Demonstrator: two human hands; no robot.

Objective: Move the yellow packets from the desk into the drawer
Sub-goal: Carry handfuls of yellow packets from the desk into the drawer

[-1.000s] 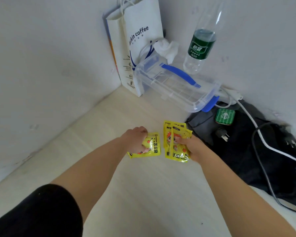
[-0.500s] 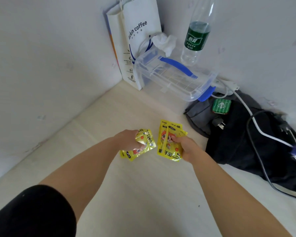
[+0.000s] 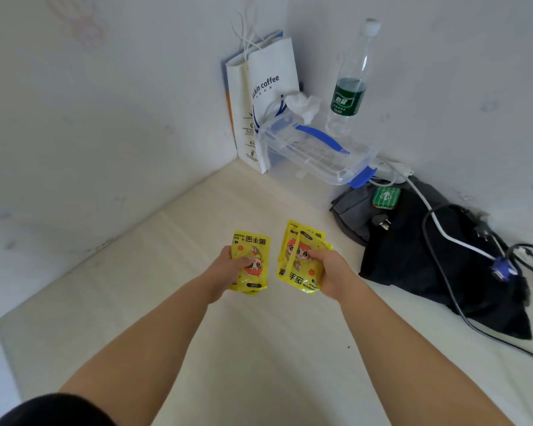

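Person's left hand point(image 3: 228, 269) gripping yellow packets point(image 3: 251, 261), fingers closed around them, above pale desk point(image 3: 259, 348). Right hand point(image 3: 330, 272) pinching second fanned bunch of packets point(image 3: 299, 256) just beside. Beyond: black bag point(image 3: 413, 259) with cables, clear box point(image 3: 314, 152), paper bag point(image 3: 259, 96), water bottle point(image 3: 350, 87) standing in corner.

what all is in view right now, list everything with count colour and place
yellow foil packets: two bunches, exact count unclear, yellow, one bunch in each hand
white paper coffee bag: one, white, back corner
clear plastic box with blue handle: one, before the bag
crumpled white tissue: one, on the box
clear plastic water bottle: one, green label, by the back wall
black cloth bag: one, right side
small green tin: one, on the black bag
white cable: one, across the bag
pale wooden desk: one
left hand: grip on one bunch
right hand: grip on the other
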